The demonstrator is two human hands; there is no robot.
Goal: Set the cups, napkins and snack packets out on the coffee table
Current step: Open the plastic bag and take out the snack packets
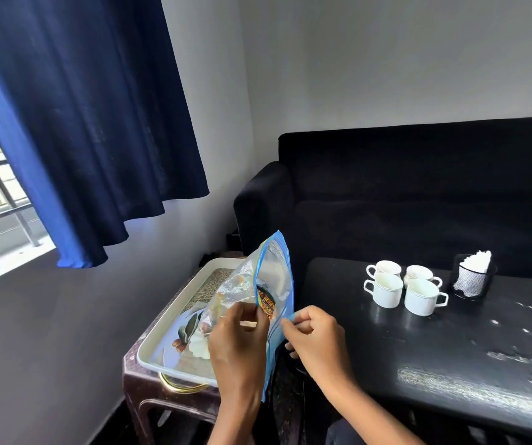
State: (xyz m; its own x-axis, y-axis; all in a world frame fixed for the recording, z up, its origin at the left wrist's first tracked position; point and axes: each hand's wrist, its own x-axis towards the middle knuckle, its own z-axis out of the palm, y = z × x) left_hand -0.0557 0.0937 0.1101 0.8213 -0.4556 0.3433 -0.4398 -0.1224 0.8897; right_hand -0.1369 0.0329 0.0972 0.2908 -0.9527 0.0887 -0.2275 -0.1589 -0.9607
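In the head view, a clear zip bag with blue edging (272, 284) is held upright between both hands, low and centre in the frame. The left hand (237, 338) is curled on the bag's near-left lip, the fingertips pinching the plastic at about 7 o'clock from the bag's middle. The right hand (317, 338) is pinched on the opposite blue lip, at about 5 o'clock from the bag's middle. A printed snack packet (266, 305) is seen inside the bag, just above the left hand's fingertips and between the two grips.

The bag is held over the gap between a white tray (174, 322) on a brown side table (149, 390) at 9 o'clock and the black coffee table (450, 348) at 3 o'clock. The coffee table's near-left edge lies just beside the right wrist.

Four white cups (404, 287) are grouped close together on the coffee table at 2 o'clock from the hands, well apart from them. A black mesh holder with white napkins (473, 274) stands just beside the cups on their right. Bare tabletop is seen between the right hand and the cups. A dark sofa (418, 194) backs the table's far edge, and a blue curtain (91, 123) hangs at 11 o'clock.
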